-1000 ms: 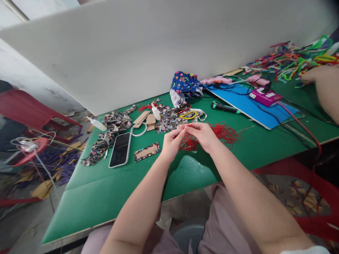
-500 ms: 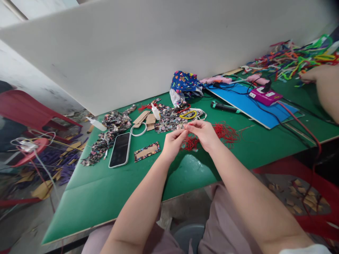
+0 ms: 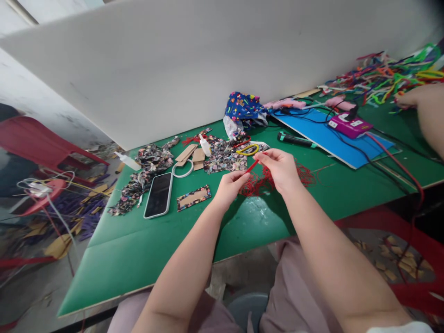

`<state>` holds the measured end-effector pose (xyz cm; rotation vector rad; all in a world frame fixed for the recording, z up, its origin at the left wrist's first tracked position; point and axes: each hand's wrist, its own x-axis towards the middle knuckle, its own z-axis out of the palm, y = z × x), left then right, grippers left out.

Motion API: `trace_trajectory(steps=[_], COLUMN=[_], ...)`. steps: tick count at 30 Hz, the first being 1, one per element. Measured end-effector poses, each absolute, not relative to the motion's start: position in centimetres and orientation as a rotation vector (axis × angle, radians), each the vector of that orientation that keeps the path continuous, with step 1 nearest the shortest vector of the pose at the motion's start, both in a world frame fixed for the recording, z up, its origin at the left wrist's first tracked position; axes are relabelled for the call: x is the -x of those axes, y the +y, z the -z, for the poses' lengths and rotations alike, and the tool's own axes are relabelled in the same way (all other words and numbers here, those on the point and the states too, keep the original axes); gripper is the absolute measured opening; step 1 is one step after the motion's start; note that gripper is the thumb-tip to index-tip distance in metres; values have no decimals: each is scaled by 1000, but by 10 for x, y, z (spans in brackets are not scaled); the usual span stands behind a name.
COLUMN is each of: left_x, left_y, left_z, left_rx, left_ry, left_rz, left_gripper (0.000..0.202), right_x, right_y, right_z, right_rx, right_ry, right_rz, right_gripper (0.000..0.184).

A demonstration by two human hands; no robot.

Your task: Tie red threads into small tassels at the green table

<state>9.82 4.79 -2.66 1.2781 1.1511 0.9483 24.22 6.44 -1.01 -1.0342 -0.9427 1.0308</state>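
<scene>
A short length of red cord [image 3: 252,166] runs taut and slanted between my hands, above the table. My left hand [image 3: 231,186] pinches its lower end between thumb and fingertips. At the upper end, my right hand [image 3: 279,169] is closed on it, thumb against fingers. Below and behind both hands lies a loose tangle of thin red strings [image 3: 303,175], partly hidden by the right hand. Just beyond the hands are yellow-handled scissors [image 3: 248,149] on dark floral fabric scraps [image 3: 224,159].
On the green table [image 3: 138,259] lie a phone [image 3: 158,195], a fabric-edged card piece [image 3: 193,198], a white ring [image 3: 182,169] and glue bottles [image 3: 205,145]. Rightward are a cutter [image 3: 296,139], a blue board [image 3: 322,134] and a purple power strip [image 3: 349,125]. Another person's arm [image 3: 428,113] reaches in.
My hands have drawn apart from touching, the right one moving up and to the right. The red cord now shows stretched between them.
</scene>
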Motion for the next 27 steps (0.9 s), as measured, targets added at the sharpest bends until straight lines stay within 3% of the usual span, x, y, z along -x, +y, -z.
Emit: trace_trajectory(steps=[6, 15, 22, 27], left_x=[-97, -92, -100, -101], left_y=[54, 44, 44, 42], left_z=[33, 23, 22, 20], left_rx=[-1446, -1939, -1180, -940], left_ry=[1235, 1509, 860, 809], left_rz=[-1055, -1404, -1274, -1235], left_gripper=[25, 25, 37, 32], right_x=[-258, -242, -228, -225], right_y=[67, 65, 57, 58], right_z=[8, 18, 18, 22], right_rx=[1056, 1015, 1045, 1046], right_ry=[-904, -1334, -1443, -1399], right_rz=[-892, -848, -857, -855], right_gripper=[14, 14, 14, 16])
